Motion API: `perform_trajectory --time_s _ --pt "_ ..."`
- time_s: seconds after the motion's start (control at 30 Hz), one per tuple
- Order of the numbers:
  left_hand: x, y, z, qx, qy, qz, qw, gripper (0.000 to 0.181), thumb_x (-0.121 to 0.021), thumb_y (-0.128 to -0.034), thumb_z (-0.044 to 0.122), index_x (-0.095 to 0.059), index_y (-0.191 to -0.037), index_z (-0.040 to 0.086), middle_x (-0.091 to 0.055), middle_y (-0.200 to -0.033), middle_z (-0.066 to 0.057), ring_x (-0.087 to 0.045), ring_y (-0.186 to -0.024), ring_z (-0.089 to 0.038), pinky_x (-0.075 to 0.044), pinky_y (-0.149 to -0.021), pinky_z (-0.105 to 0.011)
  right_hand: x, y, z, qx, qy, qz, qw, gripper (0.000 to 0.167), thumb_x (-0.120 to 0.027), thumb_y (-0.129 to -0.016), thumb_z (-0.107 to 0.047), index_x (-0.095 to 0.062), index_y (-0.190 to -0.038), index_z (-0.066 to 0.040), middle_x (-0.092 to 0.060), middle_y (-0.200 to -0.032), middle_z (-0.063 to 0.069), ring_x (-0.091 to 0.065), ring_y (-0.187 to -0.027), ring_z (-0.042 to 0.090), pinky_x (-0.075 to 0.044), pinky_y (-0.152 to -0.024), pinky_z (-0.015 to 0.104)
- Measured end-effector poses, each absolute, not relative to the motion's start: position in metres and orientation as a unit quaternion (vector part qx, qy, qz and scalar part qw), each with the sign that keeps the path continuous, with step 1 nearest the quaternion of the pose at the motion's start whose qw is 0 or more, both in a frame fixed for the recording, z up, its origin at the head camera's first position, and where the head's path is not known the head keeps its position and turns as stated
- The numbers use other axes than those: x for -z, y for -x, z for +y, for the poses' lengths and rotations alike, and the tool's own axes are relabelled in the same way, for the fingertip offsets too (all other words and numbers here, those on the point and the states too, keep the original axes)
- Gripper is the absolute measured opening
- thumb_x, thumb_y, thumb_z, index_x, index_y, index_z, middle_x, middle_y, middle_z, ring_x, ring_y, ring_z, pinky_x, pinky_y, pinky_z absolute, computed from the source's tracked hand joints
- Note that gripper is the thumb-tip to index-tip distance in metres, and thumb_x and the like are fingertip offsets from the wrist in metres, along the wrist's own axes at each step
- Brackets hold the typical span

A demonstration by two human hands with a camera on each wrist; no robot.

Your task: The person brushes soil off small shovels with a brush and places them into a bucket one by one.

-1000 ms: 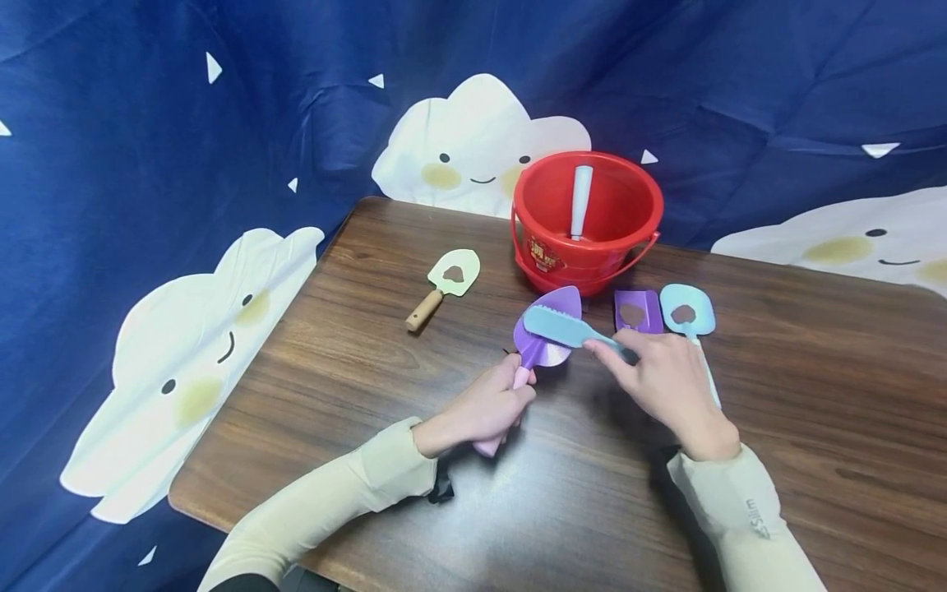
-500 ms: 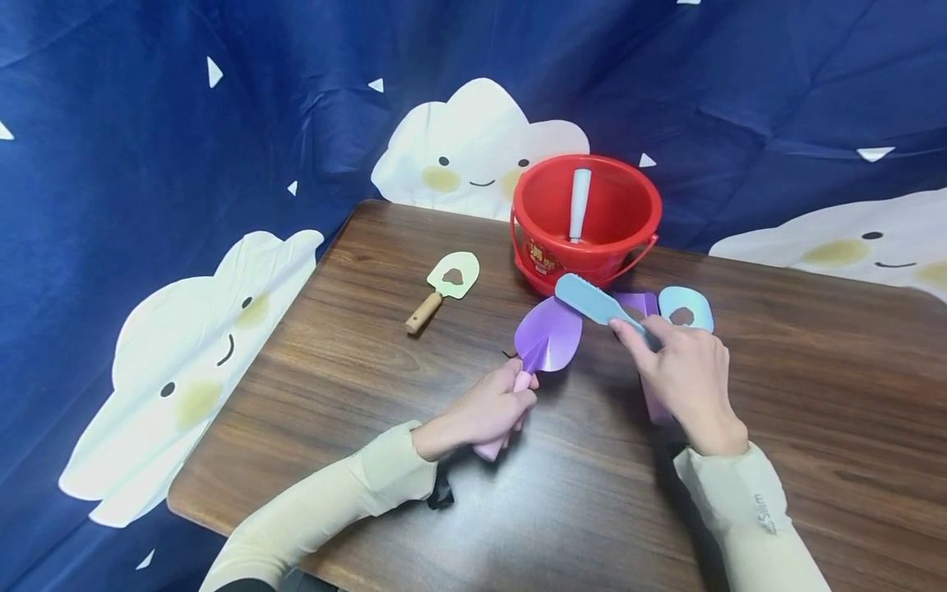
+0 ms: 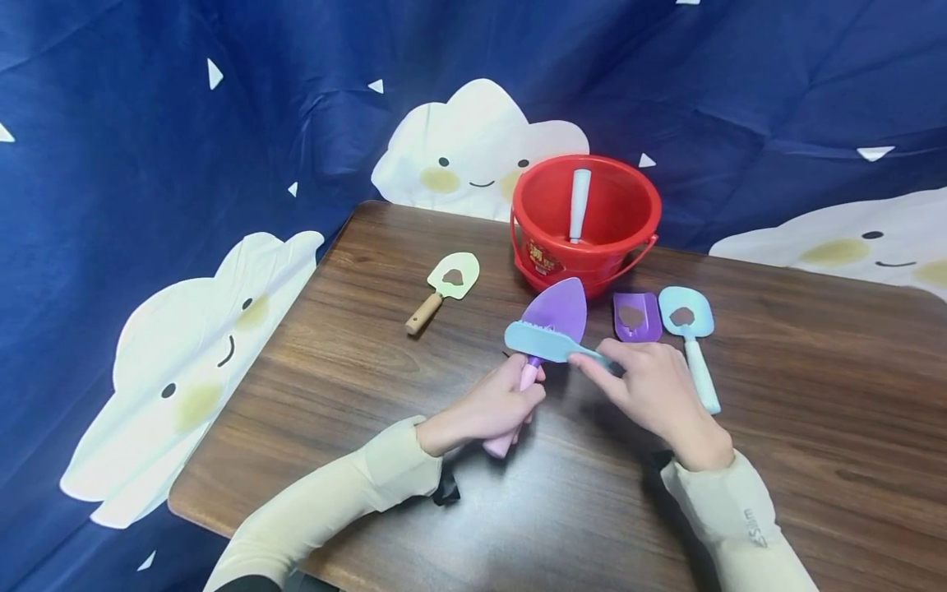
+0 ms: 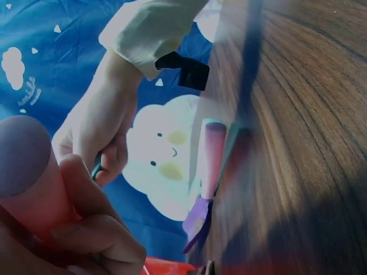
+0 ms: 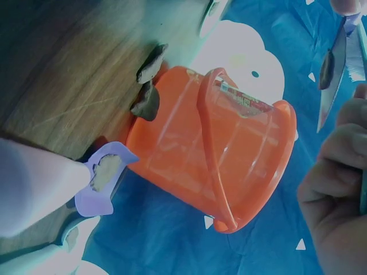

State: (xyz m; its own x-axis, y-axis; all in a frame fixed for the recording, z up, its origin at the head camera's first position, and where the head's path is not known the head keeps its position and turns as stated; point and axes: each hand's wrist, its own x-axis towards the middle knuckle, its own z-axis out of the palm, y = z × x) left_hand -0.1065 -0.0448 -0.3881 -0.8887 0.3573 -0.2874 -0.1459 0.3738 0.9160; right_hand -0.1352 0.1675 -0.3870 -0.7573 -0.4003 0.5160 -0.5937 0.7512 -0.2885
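Observation:
My left hand (image 3: 491, 403) grips the pink handle of a purple toy trowel (image 3: 565, 304), whose pointed blade is raised in front of the bucket. My right hand (image 3: 654, 395) pinches the thin handle of a light blue brush (image 3: 534, 341). The brush lies across the lower part of the trowel's upper face, near the handle, its white bristles towards the blade. In the right wrist view a brown patch (image 5: 326, 70) shows on the trowel's blade, beside the bristles (image 5: 355, 60). The left wrist view has the pink handle (image 4: 34, 200) close up in my left fingers.
Behind the trowel stands a red bucket (image 3: 584, 267) with a pale handle (image 3: 580, 201) sticking up inside. A pale green trowel (image 3: 464, 263) lies left. To the right lie a purple square shovel (image 3: 649, 303) and a light blue shovel (image 3: 699, 300), each with a brown patch.
The brush has swept over the trowel's blade to its far edge, then back left and nearer. The trowel's blade has tilted slightly. My left hand keeps its grip.

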Motion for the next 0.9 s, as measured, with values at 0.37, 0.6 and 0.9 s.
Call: perform_trajectory --time_s 0.37,0.6,0.9 --pt "0.384 0.109 -0.047 -0.545 -0.081 0.802 0.23 0.02 -0.048 -0.0908 0.007 -0.048 -0.11 0.002 -0.05 -0.061 -0.003 -0.045 -0.04 -0.013 -0.039 -0.034 -0.023 0.388 0.141 0.18 -0.219 -0.255 -0.907 0.254 0.034 -0.074 -0.081 -0.041 -0.057 -0.065 -0.017 -0.036 -0.048 -0.006 -0.029 -0.046 0.007 -0.024 -0.043 0.023" --pt "0.377 0.112 -0.052 -0.524 -0.081 0.82 0.218 0.015 -0.049 -0.0903 0.009 -0.05 -0.105 0.006 -0.05 -0.061 -0.002 -0.046 -0.04 -0.013 -0.041 -0.035 -0.024 0.391 0.146 0.185 -0.219 -0.219 -0.891 0.331 0.061 -0.045 -0.09 -0.066 -0.055 -0.062 -0.013 -0.03 -0.044 -0.001 -0.018 -0.046 0.011 -0.016 -0.04 0.026" --pt "0.372 0.118 -0.059 -0.521 -0.077 0.818 0.234 0.019 -0.049 -0.0915 0.012 -0.051 -0.11 0.008 -0.05 -0.064 -0.004 -0.046 -0.041 -0.015 -0.042 -0.035 -0.025 0.394 0.15 0.196 -0.218 -0.152 -0.89 0.37 0.041 -0.073 -0.079 -0.041 -0.054 -0.062 -0.01 -0.033 -0.044 0.005 -0.022 -0.041 0.017 -0.018 -0.04 0.031"
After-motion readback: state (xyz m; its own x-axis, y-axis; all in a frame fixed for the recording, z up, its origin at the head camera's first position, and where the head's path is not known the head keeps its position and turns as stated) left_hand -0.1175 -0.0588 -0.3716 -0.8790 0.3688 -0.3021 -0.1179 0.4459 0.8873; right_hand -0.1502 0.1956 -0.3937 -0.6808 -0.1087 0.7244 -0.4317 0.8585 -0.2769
